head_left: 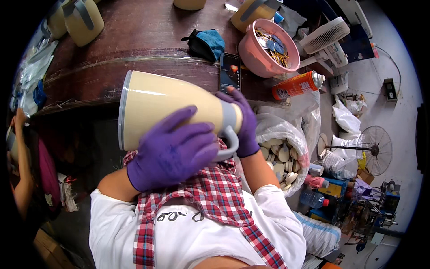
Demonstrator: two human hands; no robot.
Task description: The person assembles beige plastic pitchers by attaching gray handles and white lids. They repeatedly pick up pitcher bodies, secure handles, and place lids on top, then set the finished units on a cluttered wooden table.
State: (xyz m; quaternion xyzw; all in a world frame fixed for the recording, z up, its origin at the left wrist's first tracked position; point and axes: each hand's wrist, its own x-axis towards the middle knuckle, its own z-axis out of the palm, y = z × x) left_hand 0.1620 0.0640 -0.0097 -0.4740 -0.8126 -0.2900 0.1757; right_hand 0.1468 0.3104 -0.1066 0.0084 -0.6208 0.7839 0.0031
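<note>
A cream jug [170, 96] with a grey base ring, grey collar and grey handle [230, 145] lies sideways in front of me, its base to the left. My left hand [172, 152], in a purple glove, is curved over the near side of its body, slightly blurred. At the narrow end, my right hand [247, 123], also gloved, grips the jug around the far side of the collar; the jug hides part of that hand. Just beyond the right fingertips a phone [230, 71] with a lit screen lies on the dark red table [134, 36].
A pink tub [251, 56], an orange-red spray can [295, 85] and a blue-black cloth item [208, 45] are on the table. More cream jugs [83, 22] stand at the far side. A lined bag [298, 150] of round pieces sits right. Another person's arm [22, 157] shows left.
</note>
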